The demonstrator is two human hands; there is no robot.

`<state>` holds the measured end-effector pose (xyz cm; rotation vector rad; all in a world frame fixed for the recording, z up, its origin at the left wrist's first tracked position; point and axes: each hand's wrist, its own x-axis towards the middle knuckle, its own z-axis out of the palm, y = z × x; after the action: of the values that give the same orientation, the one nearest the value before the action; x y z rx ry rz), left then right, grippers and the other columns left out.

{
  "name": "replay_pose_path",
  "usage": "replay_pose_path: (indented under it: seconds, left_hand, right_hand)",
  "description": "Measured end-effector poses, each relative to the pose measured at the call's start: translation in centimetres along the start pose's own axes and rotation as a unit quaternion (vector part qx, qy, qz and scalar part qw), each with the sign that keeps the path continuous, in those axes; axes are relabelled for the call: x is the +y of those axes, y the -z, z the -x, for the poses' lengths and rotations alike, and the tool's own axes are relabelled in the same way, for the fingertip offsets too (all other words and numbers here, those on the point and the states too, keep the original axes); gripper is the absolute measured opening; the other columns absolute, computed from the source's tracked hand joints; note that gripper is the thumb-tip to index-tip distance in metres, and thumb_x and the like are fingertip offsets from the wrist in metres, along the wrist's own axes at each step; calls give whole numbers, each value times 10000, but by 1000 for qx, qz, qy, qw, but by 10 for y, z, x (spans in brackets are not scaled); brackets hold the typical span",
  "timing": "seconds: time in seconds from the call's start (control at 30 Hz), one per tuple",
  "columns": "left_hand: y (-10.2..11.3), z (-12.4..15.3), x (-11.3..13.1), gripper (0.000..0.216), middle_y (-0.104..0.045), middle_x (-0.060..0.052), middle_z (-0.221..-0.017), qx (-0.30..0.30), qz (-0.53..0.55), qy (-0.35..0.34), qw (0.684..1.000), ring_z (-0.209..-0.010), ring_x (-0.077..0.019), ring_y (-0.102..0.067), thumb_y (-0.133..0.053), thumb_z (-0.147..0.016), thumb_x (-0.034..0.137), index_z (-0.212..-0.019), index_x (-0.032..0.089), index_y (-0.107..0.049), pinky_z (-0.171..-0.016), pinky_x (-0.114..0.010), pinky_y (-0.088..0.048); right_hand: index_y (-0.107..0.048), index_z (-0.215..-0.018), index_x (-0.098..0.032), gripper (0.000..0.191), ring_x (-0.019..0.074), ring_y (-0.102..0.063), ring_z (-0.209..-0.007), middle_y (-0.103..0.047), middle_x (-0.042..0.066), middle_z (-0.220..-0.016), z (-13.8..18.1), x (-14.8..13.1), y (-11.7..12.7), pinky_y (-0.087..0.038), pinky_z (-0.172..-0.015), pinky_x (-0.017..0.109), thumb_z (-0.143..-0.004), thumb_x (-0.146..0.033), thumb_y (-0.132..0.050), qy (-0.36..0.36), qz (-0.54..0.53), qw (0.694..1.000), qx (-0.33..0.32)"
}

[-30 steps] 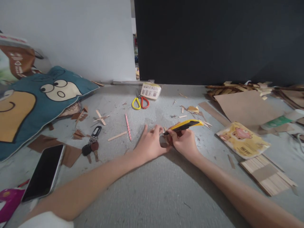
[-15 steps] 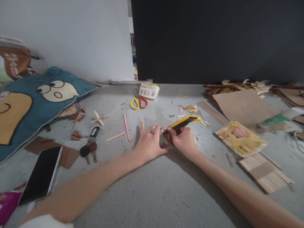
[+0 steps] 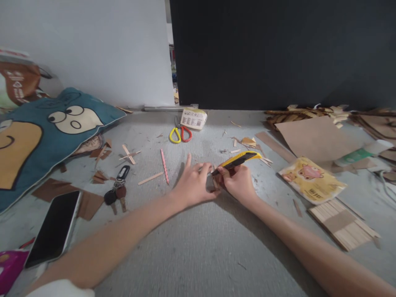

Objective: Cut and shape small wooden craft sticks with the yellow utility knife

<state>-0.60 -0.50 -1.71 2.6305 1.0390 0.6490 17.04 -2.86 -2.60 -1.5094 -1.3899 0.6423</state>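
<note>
Holding yellow cutter (image 3: pixel 238 160) in right hand (image 3: pixel 239 182), with grip wrapped round it, likely for control. Steadying wooden strip (image 3: pixel 214 181) at mid worktop (image 3: pixel 185 247) in pinch of left hand (image 3: pixel 193 183), presumably against slipping. Working short of scissors (image 3: pixel 182 130) near far edge, seemingly for room.

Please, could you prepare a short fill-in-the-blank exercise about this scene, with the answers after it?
1. The right hand holds a black and ____ utility knife.
2. The scissors have one yellow handle and one ____ handle.
3. Seen from the camera, the phone lies to the ____ of the keys.

Answers: yellow; red; left
</note>
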Motion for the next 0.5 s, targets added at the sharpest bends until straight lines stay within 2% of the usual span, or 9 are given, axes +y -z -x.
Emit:
replay_pose_path:
  seconds: [0.1, 0.17, 0.27, 0.33, 0.4, 0.5]
  left_hand:
    - [-10, 4, 11, 556, -734, -136, -1226, 30, -17, 6, 999, -1200, -357, -690, -773, -800, 433, -1231, 201, -509, -1296, -673, -20]
    - [-9, 3, 9, 564, -730, -145, -1232, 22, -9, 4, 1000, -1212, -351, -687, -779, -791, 419, -1228, 196, -501, -1301, -660, -60]
    - [1, -4, -7, 683, -721, -132, -1279, -25, 34, -7, 999, -1252, -332, -672, -836, -710, 389, -1258, 224, -465, -1317, -612, -126]
    - [9, -9, -18, 692, -726, -103, -1296, -74, 73, -24, 994, -1310, -318, -640, -848, -714, 391, -1265, 259, -450, -1322, -596, -140]
    - [13, -11, -25, 700, -742, -86, -1267, -89, 85, -26, 992, -1358, -329, -601, -875, -701, 434, -1240, 279, -457, -1316, -609, -151]
    - [9, -9, -19, 706, -729, -110, -1257, -47, 56, -2, 997, -1305, -359, -630, -905, -670, 511, -1182, 257, -491, -1305, -652, -113]
  right_hand:
    - [-663, -682, -196, 259, 249, -705, -566, -732, 108, -634, 1, 1, 0, -480, -505, 309, -830, -398, -597, -1, 3, 1000, 2]
    - [-661, -676, -193, 275, 245, -700, -555, -731, 109, -631, 0, 2, 0, -473, -497, 308, -834, -408, -594, -4, -1, 1000, -7]
    - [-645, -649, -196, 304, 239, -689, -532, -721, 110, -609, -1, 3, 1, -476, -482, 307, -834, -432, -595, -8, -12, 1000, -25]
    - [-654, -666, -192, 317, 238, -683, -521, -715, 108, -596, -2, 4, 1, -487, -477, 310, -839, -450, -595, -8, -16, 999, -31]
    - [-666, -693, -186, 315, 238, -680, -518, -717, 108, -597, -3, 4, 2, -499, -482, 315, -839, -456, -596, -9, -17, 999, -32]
    - [-676, -706, -182, 299, 239, -686, -534, -726, 111, -618, -4, 5, 2, -505, -496, 317, -836, -442, -602, -9, -15, 999, -28]
